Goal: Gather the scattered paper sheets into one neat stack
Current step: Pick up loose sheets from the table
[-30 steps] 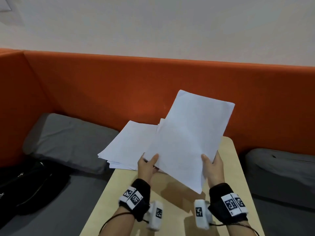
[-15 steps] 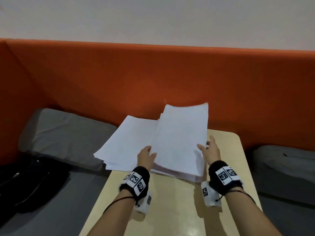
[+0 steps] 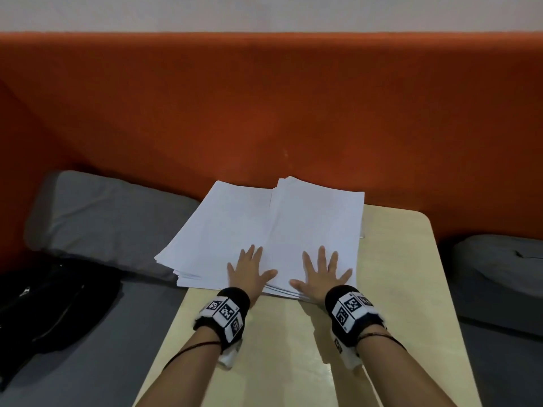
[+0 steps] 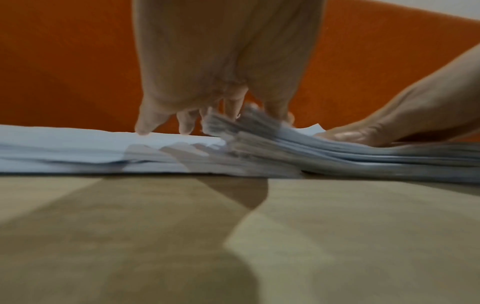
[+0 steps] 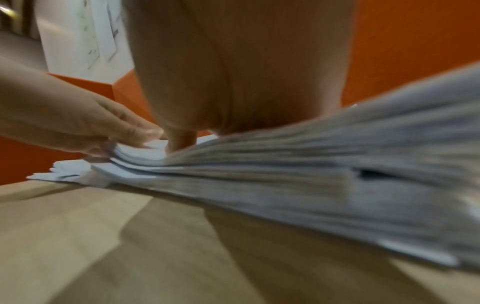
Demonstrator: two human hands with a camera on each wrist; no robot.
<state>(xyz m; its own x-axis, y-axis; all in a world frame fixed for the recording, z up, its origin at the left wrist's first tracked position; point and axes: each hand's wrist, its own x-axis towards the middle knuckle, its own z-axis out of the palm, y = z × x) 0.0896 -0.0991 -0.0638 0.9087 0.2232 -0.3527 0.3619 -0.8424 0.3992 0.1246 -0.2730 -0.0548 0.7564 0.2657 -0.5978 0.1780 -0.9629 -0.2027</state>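
Observation:
Two overlapping piles of white paper lie on the pale wooden table (image 3: 293, 348). The right pile (image 3: 317, 224) sits partly on top of the left pile (image 3: 223, 227), which overhangs the table's left edge. My left hand (image 3: 249, 271) lies flat with spread fingers where the two piles meet. My right hand (image 3: 321, 274) presses flat on the near part of the right pile. In the left wrist view my left hand (image 4: 215, 115) rests on the sheet edges (image 4: 259, 152). In the right wrist view the paper edges (image 5: 311, 174) fan out, blurred, under my right hand (image 5: 233, 82).
An orange upholstered wall (image 3: 264, 113) stands just behind the table. Grey seat cushions lie at the left (image 3: 102, 218) and right (image 3: 499, 271). A black bag (image 3: 50, 306) lies on the seat at the left.
The sheets I held up in both hands have come down onto the table as the right pile. Both hands have let go and now press flat on the paper.

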